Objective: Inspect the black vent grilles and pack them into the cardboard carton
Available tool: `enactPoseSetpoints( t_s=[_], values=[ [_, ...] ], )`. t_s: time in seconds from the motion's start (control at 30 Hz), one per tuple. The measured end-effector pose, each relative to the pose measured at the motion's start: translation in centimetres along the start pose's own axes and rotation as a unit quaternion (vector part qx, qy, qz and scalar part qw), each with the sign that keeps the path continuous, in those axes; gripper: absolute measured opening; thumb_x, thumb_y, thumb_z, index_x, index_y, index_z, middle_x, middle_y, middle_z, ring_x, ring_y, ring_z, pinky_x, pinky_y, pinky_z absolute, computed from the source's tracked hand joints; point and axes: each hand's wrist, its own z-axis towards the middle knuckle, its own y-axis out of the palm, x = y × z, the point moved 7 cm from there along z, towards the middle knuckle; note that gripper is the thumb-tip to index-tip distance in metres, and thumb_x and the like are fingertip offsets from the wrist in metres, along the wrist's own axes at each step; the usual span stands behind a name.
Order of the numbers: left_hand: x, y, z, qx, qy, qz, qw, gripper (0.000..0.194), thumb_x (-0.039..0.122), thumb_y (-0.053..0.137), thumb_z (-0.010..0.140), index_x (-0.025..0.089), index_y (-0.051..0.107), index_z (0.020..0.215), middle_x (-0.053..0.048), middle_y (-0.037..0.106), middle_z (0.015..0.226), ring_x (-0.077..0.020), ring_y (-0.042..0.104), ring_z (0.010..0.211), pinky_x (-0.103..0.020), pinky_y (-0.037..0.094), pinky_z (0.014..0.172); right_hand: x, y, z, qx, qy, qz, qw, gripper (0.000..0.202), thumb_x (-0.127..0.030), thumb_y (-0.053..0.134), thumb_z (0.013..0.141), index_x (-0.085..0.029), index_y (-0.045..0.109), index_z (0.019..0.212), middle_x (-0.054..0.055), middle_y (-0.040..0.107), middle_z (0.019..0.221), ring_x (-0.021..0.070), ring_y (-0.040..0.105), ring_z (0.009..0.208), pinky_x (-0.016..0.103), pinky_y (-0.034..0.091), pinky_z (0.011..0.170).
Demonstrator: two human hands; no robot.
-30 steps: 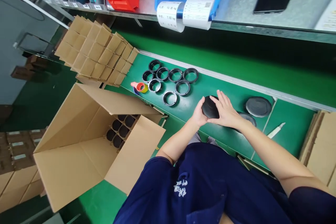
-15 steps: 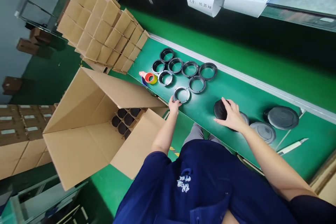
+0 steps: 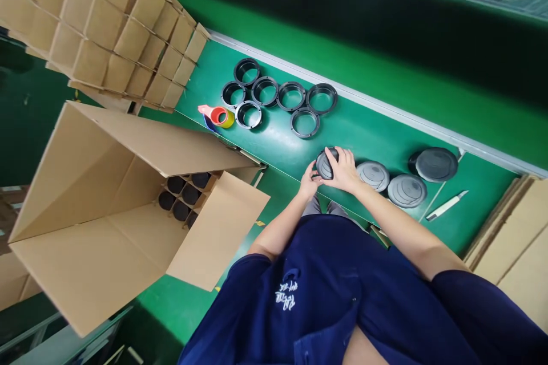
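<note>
Just above the front edge of the green bench (image 3: 278, 142), both my hands hold a black round vent-like piece (image 3: 325, 165). My left hand (image 3: 309, 179) grips it from the lower left, fingers curled round its side. Over its top and right side, my right hand (image 3: 342, 170) presses with spread, bent fingers. The ring my left hand had is largely hidden between the hands, so I cannot tell how the two parts sit together. Several black rings (image 3: 291, 96) lie in a group farther back. To the right rest grey-black round pieces (image 3: 407, 190) with curved lines on top.
An open carton (image 3: 141, 245) with black cylinders in dividers stands left of the bench. Cardboard dividers (image 3: 115, 34) are stacked behind it. A red-and-yellow tape roll (image 3: 222, 117) lies by the front edge, and a utility knife (image 3: 447, 206) at the right.
My left hand has lifted the nearest ring off the bench and brought it right to the round piece in my right hand. My hands now meet. The view has shifted too.
</note>
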Motion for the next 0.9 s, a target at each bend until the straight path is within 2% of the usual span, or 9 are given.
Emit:
enactPoseSetpoints(
  t_s=[0.1, 0.27, 0.43, 0.53, 0.6, 0.7, 0.77, 0.83, 0.9],
  values=[
    [0.7, -2.0, -0.7, -0.004, 0.0, 0.014, 1.0, 0.082, 0.012, 0.086, 0.064, 0.022, 0.059, 0.14, -0.009, 0.067, 0.115, -0.0205, 0.07, 0.096, -0.042, 0.055, 0.094, 0.1, 0.1, 0.5, -0.019, 0.009, -0.014, 1.0, 0.116, -0.06, 0.078, 0.076, -0.007, 0.024, 0.164, 0.03, 0.02, 0.164, 0.0509, 0.021, 0.149, 0.069, 0.011, 0.121],
    [1.3, -6.5, -2.1, 0.103, 0.014, 0.086, 0.991, 0.044, 0.018, 0.08, 0.071, 0.017, 0.07, 0.114, -0.009, 0.069, 0.101, -0.0195, 0.07, 0.09, -0.04, 0.056, 0.089, -2.1, -1.7, 1.0, 0.032, 0.002, 0.001, 0.999, 0.096, -0.06, 0.058, 0.094, -0.009, 0.021, 0.166, 0.024, 0.006, 0.172, 0.0456, 0.005, 0.157, 0.069, 0.004, 0.123],
    [2.8, -7.1, -1.4, 0.148, 0.055, 0.156, 0.975, 0.029, 0.024, 0.065, 0.084, 0.016, 0.069, 0.111, -0.012, 0.068, 0.102, -0.023, 0.068, 0.098, -0.047, 0.052, 0.099, -2.6, -0.6, 3.1, 0.013, 0.019, 0.006, 1.0, 0.072, -0.048, 0.041, 0.104, -0.008, 0.029, 0.164, 0.022, 0.016, 0.171, 0.0363, 0.012, 0.158, 0.063, 0.0, 0.126],
    [5.6, -4.0, 0.2, 0.117, 0.124, 0.215, 0.962, 0.041, 0.02, 0.066, 0.08, 0.018, 0.07, 0.121, -0.015, 0.065, 0.126, -0.0294, 0.059, 0.125, -0.049, 0.04, 0.117, -0.1, -1.6, 2.8, 0.007, 0.045, 0.006, 0.999, 0.072, -0.047, 0.038, 0.104, -0.01, 0.028, 0.164, 0.021, 0.016, 0.171, 0.0365, 0.012, 0.158, 0.065, 0.003, 0.125],
    [7.5, 0.4, 0.3, 0.036, 0.206, 0.352, 0.912, 0.065, 0.018, 0.072, 0.073, 0.024, 0.064, 0.137, -0.013, 0.054, 0.148, -0.0358, 0.043, 0.143, -0.055, 0.031, 0.123, 1.6, -3.6, 0.0, 0.037, 0.068, 0.003, 0.997, 0.077, -0.051, 0.039, 0.102, -0.011, 0.024, 0.165, 0.022, 0.013, 0.171, 0.0411, 0.011, 0.157, 0.069, 0.008, 0.122],
    [6.5, 8.1, -0.4, -0.108, 0.281, 0.617, 0.727, 0.103, 0.017, 0.079, 0.064, 0.036, 0.04, 0.158, -0.01, 0.022, 0.171, -0.048, 0.012, 0.156, -0.077, 0.02, 0.118, 4.4, -4.5, -6.2, 0.021, 0.075, -0.027, 0.997, 0.095, -0.065, 0.051, 0.089, -0.014, 0.025, 0.164, 0.024, 0.008, 0.171, 0.052, 0.012, 0.153, 0.075, 0.015, 0.115],
    [4.9, 11.1, 1.0, -0.148, 0.26, 0.706, 0.642, 0.104, 0.012, 0.075, 0.069, 0.043, 0.034, 0.16, -0.007, 0.013, 0.174, -0.0475, 0.002, 0.158, -0.082, 0.021, 0.113, 7.5, -2.7, -8.9, -0.045, 0.069, -0.059, 0.995, 0.103, -0.069, 0.056, 0.078, -0.021, 0.024, 0.164, 0.022, 0.007, 0.171, 0.0571, 0.014, 0.151, 0.082, 0.017, 0.11],
    [4.5, 12.1, 3.1, -0.132, 0.228, 0.738, 0.622, 0.099, 0.013, 0.069, 0.076, 0.047, 0.03, 0.16, -0.006, 0.015, 0.174, -0.0466, 0.005, 0.158, -0.08, 0.029, 0.109, 10.7, -1.3, -9.3, -0.033, 0.076, -0.065, 0.994, 0.108, -0.065, 0.06, 0.07, -0.031, 0.02, 0.165, 0.018, 0.014, 0.169, 0.0581, 0.018, 0.15, 0.083, 0.021, 0.107],
    [5.2, 11.5, 3.7, -0.082, 0.212, 0.738, 0.635, 0.096, 0.014, 0.068, 0.078, 0.044, 0.029, 0.161, -0.011, 0.021, 0.171, -0.0472, 0.016, 0.156, -0.074, 0.037, 0.106, 12.4, -0.6, -8.6, -0.006, 0.09, -0.044, 0.995, 0.111, -0.064, 0.067, 0.061, -0.049, 0.02, 0.161, 0.015, 0.022, 0.165, 0.0594, 0.023, 0.147, 0.081, 0.027, 0.103]
  ],
)
